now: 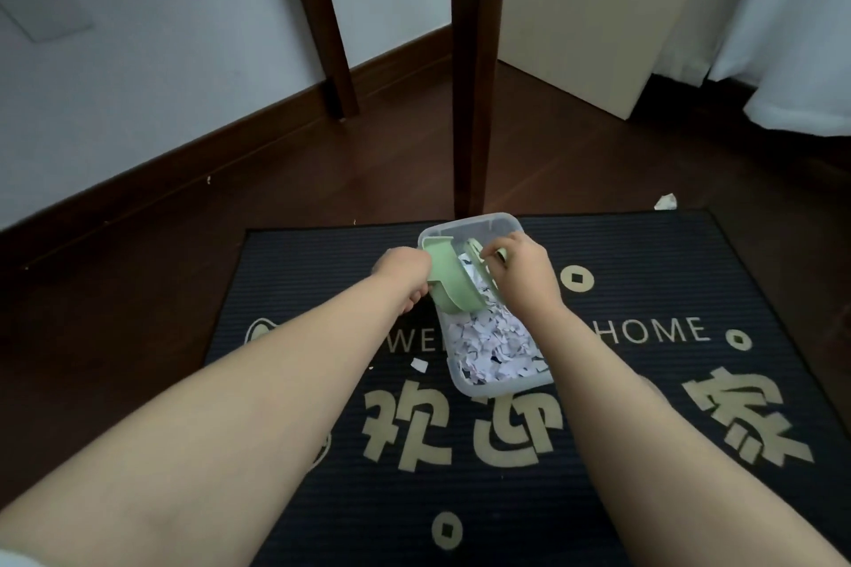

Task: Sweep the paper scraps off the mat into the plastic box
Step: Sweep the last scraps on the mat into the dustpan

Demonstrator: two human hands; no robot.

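One plastic box (502,389) holds scraps (488,345); the left hand (400,272) grips a green dustpan (453,290), the right hand (525,276) a green brush (476,251). One stray scrap (419,365) lies on the mat (644,497).

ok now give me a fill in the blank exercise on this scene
1. The left hand holds a green ___ tilted over the plastic box.
2. The box is filled with white paper ___.
3. The right hand grips a small ___ brush.
4. One loose scrap lies on the mat, to the ___ of the box.

Missing words: dustpan; scraps; green; left.
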